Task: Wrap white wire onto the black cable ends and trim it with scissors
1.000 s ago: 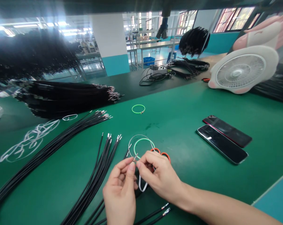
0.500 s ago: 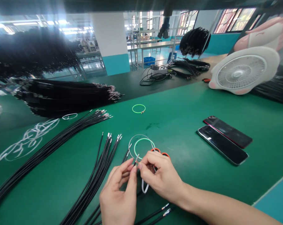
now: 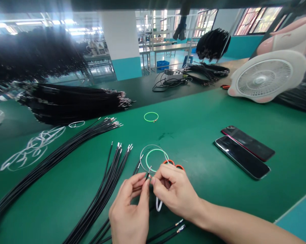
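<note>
My left hand (image 3: pixel 131 211) and my right hand (image 3: pixel 175 195) meet low in the middle of the green table (image 3: pixel 198 135). Both pinch the metal-tipped end of a thin black wire (image 3: pixel 147 174) between thumb and forefinger. A white flat tie (image 3: pixel 158 204) loops down under my right hand. Just beyond my fingers lie a green ring (image 3: pixel 155 159) inside a clear ring, and orange-handled scissors (image 3: pixel 173 165), partly hidden by my right hand. A small bundle of black wires (image 3: pixel 109 183) fans out to the left of my hands.
A longer wire bundle (image 3: pixel 56 156) and a big heap of black wires (image 3: pixel 71 101) lie at left. White ties (image 3: pixel 33 149) sit far left. Another green ring (image 3: pixel 151 117) lies mid-table. Two phones (image 3: pixel 244 152) rest at right, and a white fan (image 3: pixel 267 76) stands behind them.
My hands have slid slightly right and down, still pinched together. The wire tip between my fingers now points up more clearly, and the white tie hangs lower.
</note>
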{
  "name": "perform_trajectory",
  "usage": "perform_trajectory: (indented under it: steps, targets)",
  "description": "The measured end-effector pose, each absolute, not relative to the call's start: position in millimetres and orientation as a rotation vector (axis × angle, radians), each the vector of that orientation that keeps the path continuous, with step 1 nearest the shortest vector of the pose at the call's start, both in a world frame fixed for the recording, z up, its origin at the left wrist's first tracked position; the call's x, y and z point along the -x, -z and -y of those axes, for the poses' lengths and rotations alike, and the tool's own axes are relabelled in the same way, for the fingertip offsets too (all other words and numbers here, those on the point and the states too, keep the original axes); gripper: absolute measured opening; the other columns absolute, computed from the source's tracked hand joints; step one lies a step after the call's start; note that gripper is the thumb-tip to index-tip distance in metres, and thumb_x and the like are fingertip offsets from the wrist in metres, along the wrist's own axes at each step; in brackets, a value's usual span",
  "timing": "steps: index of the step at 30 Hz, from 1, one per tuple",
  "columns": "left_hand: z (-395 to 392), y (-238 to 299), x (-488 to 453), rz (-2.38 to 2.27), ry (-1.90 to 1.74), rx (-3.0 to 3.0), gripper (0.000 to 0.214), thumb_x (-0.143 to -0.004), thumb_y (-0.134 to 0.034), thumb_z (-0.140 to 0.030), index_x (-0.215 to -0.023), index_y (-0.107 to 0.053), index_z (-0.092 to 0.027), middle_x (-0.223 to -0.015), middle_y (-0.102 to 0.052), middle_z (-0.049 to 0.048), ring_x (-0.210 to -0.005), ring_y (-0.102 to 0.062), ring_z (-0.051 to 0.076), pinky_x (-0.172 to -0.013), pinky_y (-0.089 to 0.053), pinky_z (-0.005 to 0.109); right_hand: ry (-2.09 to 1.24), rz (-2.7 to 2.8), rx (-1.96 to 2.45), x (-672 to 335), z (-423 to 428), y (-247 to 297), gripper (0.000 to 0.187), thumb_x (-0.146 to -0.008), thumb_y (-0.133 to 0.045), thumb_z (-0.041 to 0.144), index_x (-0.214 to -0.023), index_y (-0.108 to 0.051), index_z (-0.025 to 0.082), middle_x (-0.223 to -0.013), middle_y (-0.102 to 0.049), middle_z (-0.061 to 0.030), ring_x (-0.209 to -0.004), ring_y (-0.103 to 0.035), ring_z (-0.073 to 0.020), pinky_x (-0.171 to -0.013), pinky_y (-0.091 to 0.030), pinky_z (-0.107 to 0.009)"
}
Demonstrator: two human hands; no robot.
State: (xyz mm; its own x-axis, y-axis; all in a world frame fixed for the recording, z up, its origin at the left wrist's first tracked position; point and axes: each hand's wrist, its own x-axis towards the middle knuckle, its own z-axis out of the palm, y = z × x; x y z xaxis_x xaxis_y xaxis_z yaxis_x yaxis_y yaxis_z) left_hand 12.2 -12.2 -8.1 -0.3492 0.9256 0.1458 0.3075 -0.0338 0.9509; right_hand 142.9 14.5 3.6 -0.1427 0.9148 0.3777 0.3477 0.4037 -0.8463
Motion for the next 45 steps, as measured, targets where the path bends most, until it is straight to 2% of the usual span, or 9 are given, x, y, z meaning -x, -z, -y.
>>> perform_trajectory:
  steps: [13,32,42,45]
  targets:
    - [13.6,6.5,-14.1,-1.7,-1.395,-1.359,0.022,-0.075,-0.072,-0.034,-0.095,-0.072,-0.024,-0.088,-0.074,0.0037,-0.075,-0.072,0.018,-0.07,-0.06,0.027,-0.707,1.727,1.092,-144.7,-14.8,-4.8,0.023,-0.083,-0.051,0.017,-0.06,-0.048,0.02,-0.055,-0.049,0.0034,-0.052,-0.044,-0.0114,-0.053,-0.035,-0.024]
    - [18.4,5.9,-9.2,-1.702,-1.312,-1.655,0.017,-0.084,-0.063,-0.028,-0.099,-0.071,-0.026,-0.089,-0.072,-0.0012,-0.075,-0.07,0.012,-0.071,-0.055,0.02,-0.79,1.714,1.113,-145.1,-16.4,-0.3,0.024,-0.082,-0.051,0.016,-0.059,-0.045,0.019,-0.055,-0.046,0.0043,-0.05,-0.042,-0.0092,-0.05,-0.033,-0.022]
    - [18.6,0.9,-13.3,-1.718,-1.341,-1.578,0.016,-0.08,-0.067,-0.028,-0.094,-0.075,-0.026,-0.087,-0.072,0.0013,-0.073,-0.07,0.015,-0.07,-0.054,0.021,-0.786,1.706,1.122,-144.7,-16.7,-1.4,0.025,-0.082,-0.052,0.016,-0.059,-0.044,0.019,-0.056,-0.046,0.0043,-0.051,-0.042,-0.0095,-0.051,-0.034,-0.022]
    - [14.7,1.5,-13.5,-1.665,-1.348,-1.339,0.016,-0.076,-0.071,-0.032,-0.09,-0.076,-0.024,-0.087,-0.072,0.0025,-0.079,-0.07,0.017,-0.073,-0.055,0.022,-0.787,1.718,1.109,-145.3,-18.2,-0.5,0.023,-0.083,-0.052,0.016,-0.061,-0.047,0.019,-0.057,-0.047,0.0042,-0.052,-0.044,-0.0096,-0.053,-0.035,-0.022]
